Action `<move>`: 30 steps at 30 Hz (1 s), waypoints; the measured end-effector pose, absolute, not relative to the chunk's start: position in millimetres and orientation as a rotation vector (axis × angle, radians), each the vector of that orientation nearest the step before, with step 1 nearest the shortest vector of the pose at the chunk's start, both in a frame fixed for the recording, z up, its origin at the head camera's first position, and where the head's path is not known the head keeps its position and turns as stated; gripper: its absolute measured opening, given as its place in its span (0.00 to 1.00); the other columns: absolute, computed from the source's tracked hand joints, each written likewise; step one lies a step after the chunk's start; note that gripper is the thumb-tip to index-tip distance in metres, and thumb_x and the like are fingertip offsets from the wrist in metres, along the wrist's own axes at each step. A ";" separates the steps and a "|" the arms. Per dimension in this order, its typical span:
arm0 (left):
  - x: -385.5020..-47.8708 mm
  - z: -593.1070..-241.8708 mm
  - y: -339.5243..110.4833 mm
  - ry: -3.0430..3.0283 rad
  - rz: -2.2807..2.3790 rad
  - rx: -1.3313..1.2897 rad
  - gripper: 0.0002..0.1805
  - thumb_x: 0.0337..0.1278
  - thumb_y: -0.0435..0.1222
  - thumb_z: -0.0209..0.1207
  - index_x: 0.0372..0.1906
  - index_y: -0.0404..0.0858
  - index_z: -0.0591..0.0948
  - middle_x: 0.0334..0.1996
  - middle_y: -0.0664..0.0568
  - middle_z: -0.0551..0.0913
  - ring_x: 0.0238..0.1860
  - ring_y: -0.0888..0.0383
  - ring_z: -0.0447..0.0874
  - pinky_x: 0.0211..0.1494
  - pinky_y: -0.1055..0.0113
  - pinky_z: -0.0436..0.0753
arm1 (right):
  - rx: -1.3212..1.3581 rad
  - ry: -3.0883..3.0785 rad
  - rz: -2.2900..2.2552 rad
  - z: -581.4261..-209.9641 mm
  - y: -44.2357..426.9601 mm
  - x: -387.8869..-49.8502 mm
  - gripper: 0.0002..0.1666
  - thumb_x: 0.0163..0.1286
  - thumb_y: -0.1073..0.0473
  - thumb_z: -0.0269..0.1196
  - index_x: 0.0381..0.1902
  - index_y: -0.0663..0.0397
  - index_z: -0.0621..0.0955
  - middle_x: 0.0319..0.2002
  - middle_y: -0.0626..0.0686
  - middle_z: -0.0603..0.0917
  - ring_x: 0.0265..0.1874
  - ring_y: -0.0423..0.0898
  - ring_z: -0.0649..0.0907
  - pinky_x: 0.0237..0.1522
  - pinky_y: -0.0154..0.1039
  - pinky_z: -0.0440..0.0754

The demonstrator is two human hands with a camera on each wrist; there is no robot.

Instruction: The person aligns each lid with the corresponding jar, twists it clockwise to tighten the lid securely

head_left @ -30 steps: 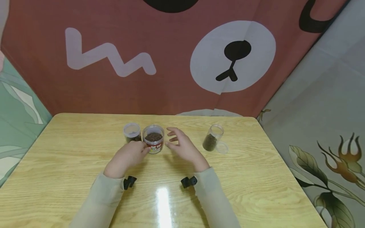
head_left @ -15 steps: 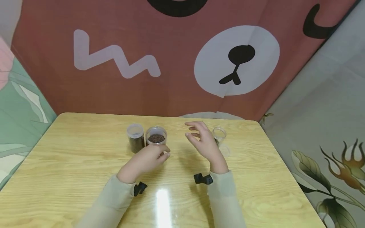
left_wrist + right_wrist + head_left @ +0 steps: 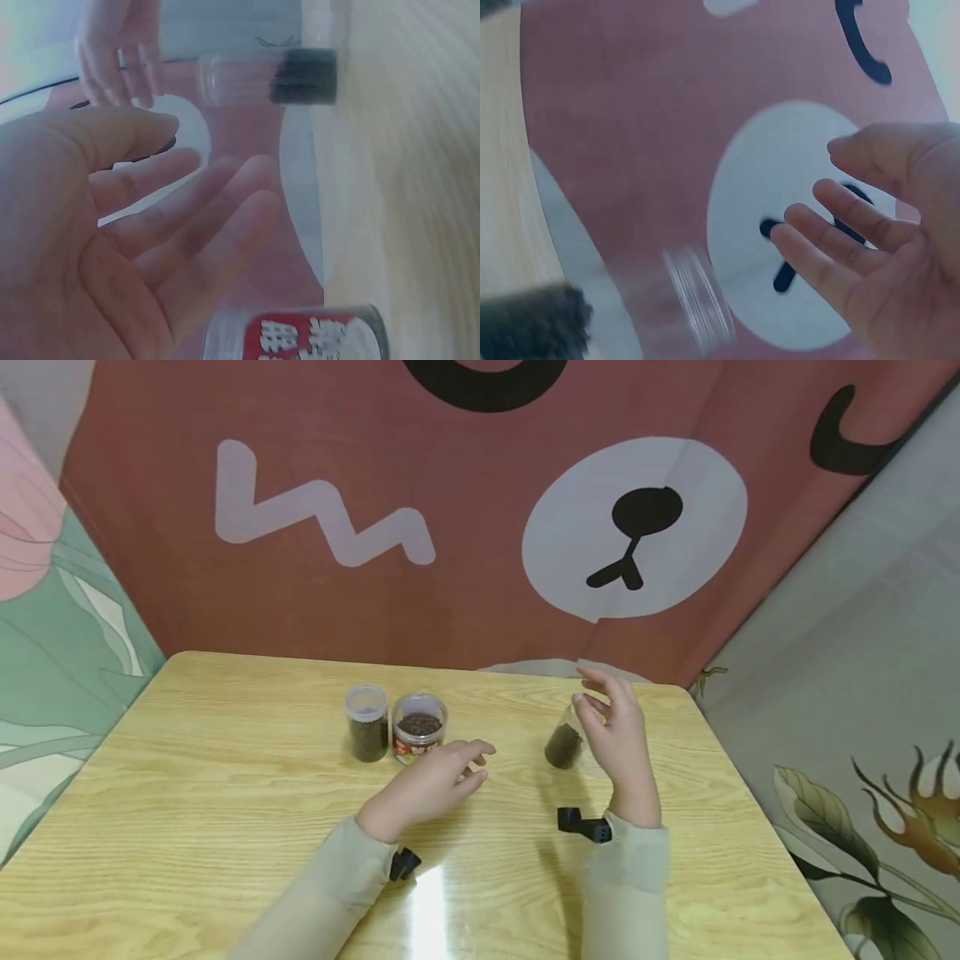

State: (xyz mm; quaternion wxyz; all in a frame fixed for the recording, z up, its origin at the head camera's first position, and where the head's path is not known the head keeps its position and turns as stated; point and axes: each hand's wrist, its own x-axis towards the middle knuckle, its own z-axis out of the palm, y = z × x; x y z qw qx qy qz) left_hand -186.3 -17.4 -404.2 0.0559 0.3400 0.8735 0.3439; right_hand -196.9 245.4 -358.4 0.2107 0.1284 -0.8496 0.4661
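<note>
Left grip (image 3: 438, 783): released, fingers loosely spread, tips pointing to the right; lies across the lower right of the labelled jar in the head view, contact cannot be told
Labelled jar (image 3: 408, 749): upright on the counter (image 3: 225, 802), uncapped, brown granules inside, red printed band partly hidden by the left grip
Tall jar (image 3: 367, 735): upright, just left of the labelled jar, pale translucent top, dark contents
Right grip (image 3: 621, 735): released, fingers loosely bent, raised just beside the glass jar, apart from it in the left wrist view
Glass jar (image 3: 564, 748): upright on the right half of the counter, clear wall, dark fill low down; upper part blocked by the right grip in the head view
Pale disc (image 3: 592, 766): flat by the glass jar, mostly hidden by the right grip
In the way: each sleeve carries a black wrist device (image 3: 583, 824), clear of the jars
Behind: reddish bear cloth (image 3: 480, 610) along the far edge
</note>
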 end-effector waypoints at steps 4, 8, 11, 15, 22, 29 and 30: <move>-189.1 -397.2 -7.6 2.625 1.125 1.023 0.22 0.77 0.38 0.55 0.70 0.39 0.72 0.58 0.45 0.81 0.50 0.55 0.85 0.52 0.61 0.84 | 0.227 -2.390 1.198 -362.1 265.5 -196.0 0.23 0.79 0.67 0.53 0.69 0.62 0.73 0.66 0.64 0.70 0.64 0.60 0.74 0.65 0.58 0.75; -192.2 -391.3 5.0 2.614 1.172 1.015 0.25 0.77 0.39 0.54 0.73 0.40 0.69 0.64 0.47 0.76 0.58 0.54 0.81 0.58 0.60 0.82 | 0.082 -2.441 1.158 -369.4 282.3 -197.1 0.25 0.79 0.70 0.49 0.71 0.63 0.70 0.68 0.65 0.67 0.65 0.63 0.72 0.66 0.60 0.73; -194.6 -392.3 13.9 2.616 1.183 1.009 0.27 0.77 0.39 0.55 0.75 0.40 0.67 0.68 0.46 0.72 0.62 0.52 0.77 0.61 0.58 0.80 | -0.005 -2.470 1.155 -374.2 291.2 -197.8 0.26 0.77 0.72 0.47 0.71 0.64 0.69 0.67 0.67 0.67 0.65 0.65 0.71 0.66 0.61 0.72; -199.1 -398.0 24.7 2.610 1.237 0.969 0.29 0.77 0.39 0.54 0.76 0.39 0.64 0.70 0.44 0.69 0.65 0.49 0.74 0.64 0.55 0.78 | -0.067 -2.516 1.150 -380.8 301.9 -199.0 0.26 0.77 0.72 0.47 0.71 0.66 0.68 0.64 0.70 0.68 0.64 0.68 0.71 0.66 0.62 0.71; -209.0 -412.3 39.0 2.652 1.236 0.874 0.31 0.77 0.41 0.54 0.78 0.40 0.61 0.72 0.42 0.65 0.68 0.48 0.72 0.70 0.55 0.74 | -0.125 -2.705 1.119 -394.5 317.2 -200.4 0.27 0.78 0.69 0.49 0.72 0.67 0.67 0.65 0.73 0.65 0.63 0.72 0.71 0.64 0.66 0.72; -211.3 -413.3 52.8 2.733 1.154 0.862 0.32 0.76 0.41 0.55 0.77 0.36 0.61 0.72 0.40 0.66 0.69 0.46 0.71 0.69 0.55 0.75 | -0.180 -2.901 1.084 -400.4 323.8 -203.1 0.29 0.77 0.66 0.57 0.72 0.67 0.66 0.68 0.76 0.64 0.64 0.75 0.68 0.63 0.68 0.71; -211.8 -412.6 55.2 2.738 1.149 0.864 0.33 0.76 0.41 0.56 0.78 0.36 0.60 0.72 0.40 0.65 0.69 0.46 0.70 0.69 0.55 0.75 | -0.202 -2.929 1.081 -400.4 324.3 -203.4 0.30 0.77 0.64 0.57 0.73 0.67 0.66 0.68 0.76 0.63 0.65 0.75 0.67 0.63 0.68 0.70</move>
